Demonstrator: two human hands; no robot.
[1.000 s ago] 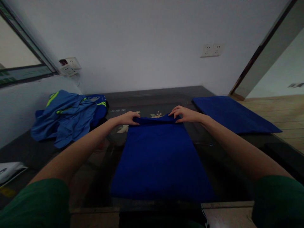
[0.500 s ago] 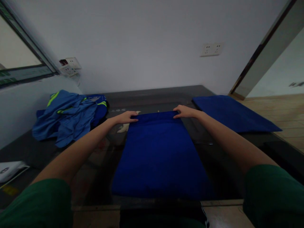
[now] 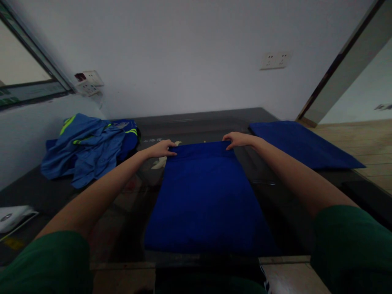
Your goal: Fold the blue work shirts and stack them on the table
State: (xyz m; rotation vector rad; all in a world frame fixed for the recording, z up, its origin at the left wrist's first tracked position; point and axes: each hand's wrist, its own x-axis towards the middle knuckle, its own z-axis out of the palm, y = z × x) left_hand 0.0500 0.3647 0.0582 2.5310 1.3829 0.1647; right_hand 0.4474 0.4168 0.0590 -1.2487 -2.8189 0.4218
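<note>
A smooth blue piece of folded fabric (image 3: pixel 208 200) lies lengthwise in front of me, its near end close to the table's front edge. My left hand (image 3: pixel 161 148) pinches its far left corner between thumb and fingers. At the far right corner my right hand (image 3: pixel 239 139) grips the edge in the same way. Between the hands the far edge runs nearly straight, with a shallow crease just below it. Whether the fabric is a garment I cannot tell.
The dark glossy table (image 3: pixel 190 126) backs onto a pale wall. On the left lies a crumpled heap of blue clothes (image 3: pixel 98 147) with yellow-green stripes. A flat blue fabric piece (image 3: pixel 303 145) lies to the right. A white device (image 3: pixel 14 216) sits at the left edge.
Both hands keep their hold on the far corners. My right hand's fingers have shifted slightly at the corner; the fabric lies almost as before.
</note>
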